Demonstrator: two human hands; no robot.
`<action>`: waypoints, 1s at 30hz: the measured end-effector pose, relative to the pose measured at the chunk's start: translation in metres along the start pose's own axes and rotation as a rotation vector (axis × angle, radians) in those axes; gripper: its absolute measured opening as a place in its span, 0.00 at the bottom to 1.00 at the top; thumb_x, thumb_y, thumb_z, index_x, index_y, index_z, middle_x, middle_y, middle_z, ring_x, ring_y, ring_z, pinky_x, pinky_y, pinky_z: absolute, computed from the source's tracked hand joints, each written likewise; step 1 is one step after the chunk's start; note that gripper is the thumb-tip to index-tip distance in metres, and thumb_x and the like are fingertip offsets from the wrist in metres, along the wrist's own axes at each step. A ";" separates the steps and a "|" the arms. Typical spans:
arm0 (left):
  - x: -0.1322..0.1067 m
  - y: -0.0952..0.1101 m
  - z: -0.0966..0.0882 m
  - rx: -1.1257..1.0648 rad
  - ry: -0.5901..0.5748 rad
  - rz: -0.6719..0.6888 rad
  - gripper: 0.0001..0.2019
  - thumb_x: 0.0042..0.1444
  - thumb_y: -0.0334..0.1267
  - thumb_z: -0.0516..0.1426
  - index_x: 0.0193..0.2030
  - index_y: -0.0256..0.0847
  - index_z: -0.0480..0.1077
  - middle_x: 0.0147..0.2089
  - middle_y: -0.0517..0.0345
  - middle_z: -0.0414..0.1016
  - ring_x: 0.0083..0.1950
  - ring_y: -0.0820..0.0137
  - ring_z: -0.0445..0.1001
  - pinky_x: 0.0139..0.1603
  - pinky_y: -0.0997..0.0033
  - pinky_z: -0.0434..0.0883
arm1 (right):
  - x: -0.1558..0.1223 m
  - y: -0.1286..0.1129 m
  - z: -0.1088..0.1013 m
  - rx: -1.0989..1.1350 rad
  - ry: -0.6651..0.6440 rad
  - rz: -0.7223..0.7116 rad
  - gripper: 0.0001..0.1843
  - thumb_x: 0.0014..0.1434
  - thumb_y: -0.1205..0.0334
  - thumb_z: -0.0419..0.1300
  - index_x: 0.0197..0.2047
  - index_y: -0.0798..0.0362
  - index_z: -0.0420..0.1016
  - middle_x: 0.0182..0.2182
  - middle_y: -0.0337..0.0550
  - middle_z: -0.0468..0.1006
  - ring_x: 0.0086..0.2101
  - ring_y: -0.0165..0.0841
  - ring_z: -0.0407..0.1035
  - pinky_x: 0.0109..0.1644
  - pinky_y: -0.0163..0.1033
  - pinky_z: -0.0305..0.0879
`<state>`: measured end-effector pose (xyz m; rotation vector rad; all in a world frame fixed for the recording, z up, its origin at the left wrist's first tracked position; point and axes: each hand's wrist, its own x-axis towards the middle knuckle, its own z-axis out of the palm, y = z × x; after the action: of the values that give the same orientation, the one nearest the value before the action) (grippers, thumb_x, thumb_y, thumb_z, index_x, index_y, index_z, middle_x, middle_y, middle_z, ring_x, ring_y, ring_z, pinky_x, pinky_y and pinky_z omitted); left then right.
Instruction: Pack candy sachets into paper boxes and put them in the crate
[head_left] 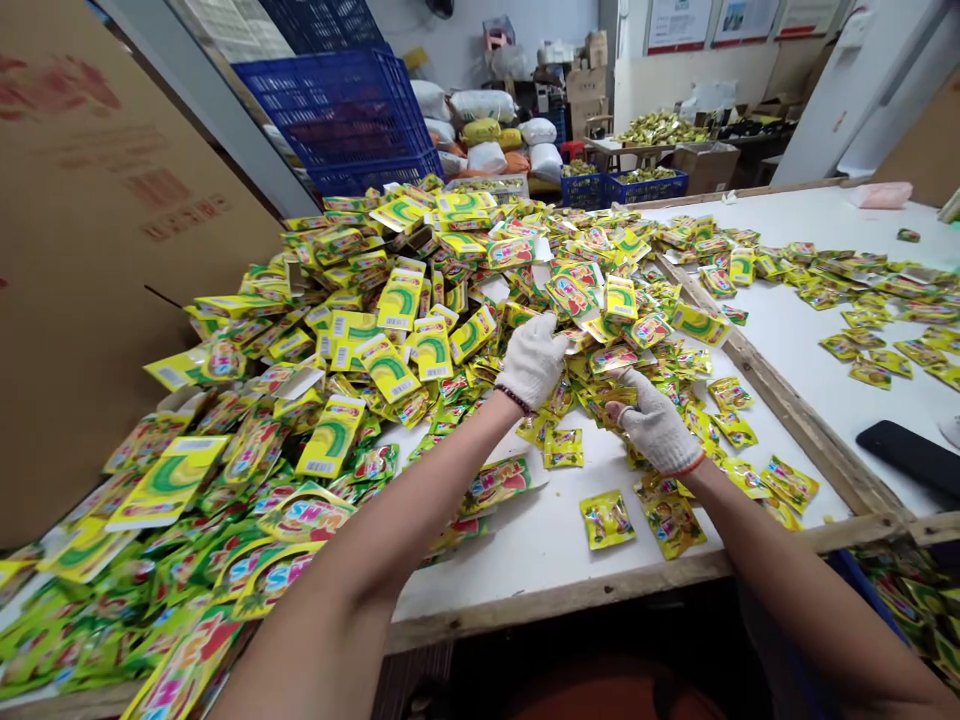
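Note:
My left hand (534, 362), in a white glove with a beaded bracelet at the wrist, reaches into a heap of small yellow cartons (433, 348). Its fingers are curled at the edge of the pile, and what they hold, if anything, is hidden. To the right, my gloved right hand (658, 428) has thumb and fingers apart, close to yellow candy packets (667, 385) and just below a carton (613, 357) with colourful lettering. A single yellow packet (607, 520) lies flat on the white tabletop (525, 575) near the front edge. Green packets (112, 625) are heaped at the left.
A tall cardboard box (120, 250) stands at the left, with blue crates (337, 110) behind it. A wooden strip (795, 400) divides the table; beyond it lie more packets (870, 372) and a black phone-like object (911, 455). Filled sacks (484, 105) are stacked at the back.

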<state>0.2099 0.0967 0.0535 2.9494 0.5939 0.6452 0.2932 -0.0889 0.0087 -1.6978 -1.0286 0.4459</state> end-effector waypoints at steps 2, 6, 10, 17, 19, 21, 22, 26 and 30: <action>-0.013 0.014 -0.009 0.041 0.001 0.085 0.10 0.60 0.31 0.51 0.39 0.37 0.74 0.49 0.43 0.72 0.51 0.55 0.69 0.52 0.53 0.67 | -0.001 0.003 -0.002 -0.163 0.056 -0.110 0.28 0.58 0.59 0.58 0.62 0.51 0.66 0.49 0.50 0.79 0.43 0.39 0.75 0.48 0.42 0.72; -0.062 0.048 -0.035 -0.130 0.000 0.267 0.10 0.63 0.34 0.51 0.36 0.38 0.73 0.40 0.48 0.75 0.42 0.62 0.73 0.45 0.61 0.70 | -0.003 -0.001 -0.002 -0.215 -0.022 -0.132 0.26 0.56 0.65 0.56 0.59 0.51 0.68 0.41 0.45 0.80 0.36 0.36 0.74 0.44 0.41 0.70; -0.099 0.044 -0.048 -0.676 0.113 0.117 0.25 0.58 0.58 0.59 0.53 0.41 0.70 0.57 0.44 0.71 0.60 0.57 0.70 0.61 0.55 0.67 | -0.009 -0.016 -0.004 0.152 -0.294 -0.025 0.13 0.55 0.65 0.56 0.46 0.51 0.70 0.29 0.37 0.75 0.26 0.29 0.68 0.30 0.34 0.67; -0.121 0.020 -0.024 -1.273 -0.459 -0.069 0.48 0.42 0.56 0.70 0.68 0.45 0.57 0.63 0.43 0.69 0.66 0.53 0.66 0.62 0.58 0.69 | -0.018 -0.027 -0.008 0.405 -0.672 0.108 0.26 0.54 0.50 0.65 0.53 0.51 0.70 0.35 0.39 0.76 0.24 0.26 0.65 0.23 0.31 0.62; -0.125 0.019 -0.022 -1.157 -0.400 -0.151 0.40 0.47 0.52 0.68 0.65 0.43 0.61 0.57 0.46 0.73 0.57 0.55 0.73 0.54 0.60 0.73 | -0.015 -0.024 -0.014 0.331 -0.619 0.183 0.28 0.53 0.48 0.66 0.54 0.52 0.71 0.34 0.40 0.77 0.25 0.27 0.67 0.23 0.32 0.63; -0.128 0.016 -0.023 -0.824 -0.256 -0.262 0.32 0.48 0.49 0.67 0.58 0.40 0.66 0.50 0.48 0.75 0.48 0.57 0.75 0.47 0.60 0.73 | -0.011 -0.023 -0.019 0.233 -0.434 0.212 0.25 0.52 0.46 0.67 0.48 0.53 0.74 0.31 0.40 0.77 0.25 0.29 0.68 0.25 0.33 0.66; -0.129 0.014 -0.023 -0.602 -0.185 -0.290 0.29 0.48 0.47 0.67 0.54 0.39 0.67 0.47 0.48 0.75 0.46 0.56 0.74 0.45 0.59 0.72 | -0.009 -0.022 -0.020 0.205 -0.303 0.202 0.24 0.52 0.45 0.66 0.45 0.53 0.74 0.30 0.41 0.77 0.26 0.30 0.69 0.26 0.34 0.67; -0.131 0.011 -0.018 -0.013 -0.122 -0.179 0.21 0.48 0.41 0.65 0.48 0.37 0.68 0.45 0.44 0.74 0.45 0.53 0.73 0.44 0.56 0.69 | -0.008 -0.022 -0.009 0.212 0.122 0.102 0.23 0.57 0.42 0.62 0.46 0.50 0.72 0.33 0.42 0.77 0.28 0.32 0.70 0.29 0.36 0.69; -0.134 0.017 -0.009 0.019 -0.093 -0.164 0.25 0.50 0.50 0.64 0.49 0.39 0.66 0.43 0.47 0.74 0.43 0.55 0.74 0.41 0.59 0.69 | -0.013 -0.021 0.011 0.045 0.177 -0.034 0.19 0.58 0.46 0.61 0.45 0.51 0.72 0.38 0.46 0.79 0.36 0.37 0.73 0.41 0.42 0.71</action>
<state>0.0998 0.0294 0.0117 2.8878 0.8257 0.4866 0.2693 -0.0915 0.0216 -1.6459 -0.9108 0.2884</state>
